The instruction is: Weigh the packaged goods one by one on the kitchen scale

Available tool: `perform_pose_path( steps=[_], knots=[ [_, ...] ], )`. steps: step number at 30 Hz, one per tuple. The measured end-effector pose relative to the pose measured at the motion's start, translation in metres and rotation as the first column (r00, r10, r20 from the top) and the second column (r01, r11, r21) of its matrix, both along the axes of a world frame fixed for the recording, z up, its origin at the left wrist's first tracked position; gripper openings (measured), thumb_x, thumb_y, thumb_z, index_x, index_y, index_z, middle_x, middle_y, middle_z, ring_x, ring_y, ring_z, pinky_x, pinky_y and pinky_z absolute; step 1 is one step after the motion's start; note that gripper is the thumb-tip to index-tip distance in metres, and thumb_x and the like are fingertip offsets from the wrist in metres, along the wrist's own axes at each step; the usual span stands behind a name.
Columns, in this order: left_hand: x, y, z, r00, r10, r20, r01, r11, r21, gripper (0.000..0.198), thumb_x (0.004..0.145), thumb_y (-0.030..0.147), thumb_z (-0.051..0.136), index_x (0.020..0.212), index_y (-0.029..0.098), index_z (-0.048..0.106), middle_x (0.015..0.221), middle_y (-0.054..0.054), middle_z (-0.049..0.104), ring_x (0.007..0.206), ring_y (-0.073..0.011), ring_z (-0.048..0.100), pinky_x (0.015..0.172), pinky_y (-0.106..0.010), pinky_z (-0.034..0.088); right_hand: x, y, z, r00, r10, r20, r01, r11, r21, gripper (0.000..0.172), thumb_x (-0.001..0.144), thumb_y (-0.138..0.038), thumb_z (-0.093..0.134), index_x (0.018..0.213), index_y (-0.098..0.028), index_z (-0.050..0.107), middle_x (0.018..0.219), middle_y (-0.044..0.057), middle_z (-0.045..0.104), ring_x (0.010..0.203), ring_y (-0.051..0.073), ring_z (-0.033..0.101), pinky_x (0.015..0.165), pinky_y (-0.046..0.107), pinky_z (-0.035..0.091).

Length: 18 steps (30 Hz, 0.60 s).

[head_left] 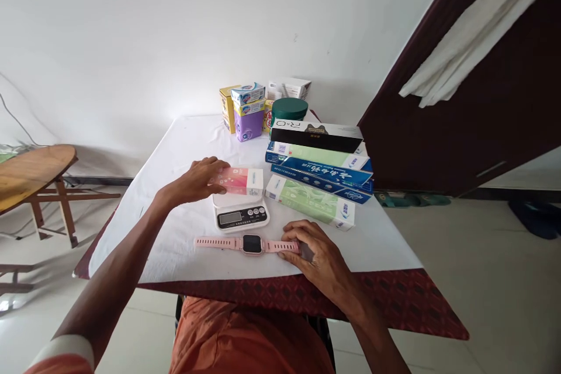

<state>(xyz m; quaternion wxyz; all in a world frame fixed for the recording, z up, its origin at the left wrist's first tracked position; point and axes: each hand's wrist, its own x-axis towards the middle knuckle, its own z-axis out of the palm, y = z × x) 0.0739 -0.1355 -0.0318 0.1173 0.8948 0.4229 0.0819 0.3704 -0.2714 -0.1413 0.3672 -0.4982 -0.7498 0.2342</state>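
My left hand [199,180] is closed around the left end of a pink and white box [239,181]. That box rests on or just over the platform of a white digital scale [242,217] with a dark display and several buttons. In front of the scale, a pink smartwatch [252,244] is laid out straight with its black screen facing up. My right hand [318,257] curls about the right end of the watch strap, thumb on the near side and fingers on the far side.
Right of the scale lie a green box [311,201], blue toothpaste boxes [324,170] and a black and white box [316,133]. Behind them stand a green-lidded tub [289,108] and a purple box [249,124]. A wooden stool [39,172] is at left.
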Motion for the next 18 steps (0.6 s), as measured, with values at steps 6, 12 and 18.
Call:
perform_pose_path(
  steps=[6,12,18],
  knots=[
    [-0.007,-0.003,-0.019,1.000,0.010,-0.007,-0.011,0.999,-0.049,0.043,0.094,0.031,0.059,0.136,0.026,0.049,0.123,-0.008,0.057,0.118,-0.0289,0.051,0.103,-0.048,0.036,0.000,0.000,0.003,1.000,-0.027,-0.011,0.026,0.995,-0.095,0.008,0.089,-0.032,0.068,0.091,-0.025,0.066,0.107,0.005,0.067,0.103,0.023,0.063,0.090,0.036,0.050],
    [-0.020,-0.011,-0.010,0.995,0.082,0.057,-0.082,0.997,0.003,0.074,0.088,0.039,0.070,0.151,0.028,0.032,0.144,-0.012,0.047,0.135,-0.0318,0.043,0.111,-0.049,0.033,0.002,0.001,0.003,0.998,-0.050,-0.026,0.047,0.994,-0.094,0.019,0.090,-0.045,0.065,0.091,-0.027,0.069,0.105,0.004,0.069,0.100,0.023,0.066,0.086,0.032,0.053],
    [-0.015,-0.010,-0.017,1.000,0.030,0.002,-0.030,0.999,0.022,0.058,0.087,0.025,0.071,0.140,0.023,0.047,0.131,-0.010,0.057,0.128,-0.0276,0.051,0.112,-0.044,0.032,0.009,0.009,-0.005,0.996,-0.093,0.001,0.093,0.995,-0.023,0.028,0.087,-0.054,0.063,0.091,-0.028,0.072,0.099,0.004,0.074,0.090,0.022,0.072,0.075,0.026,0.057]
  ],
)
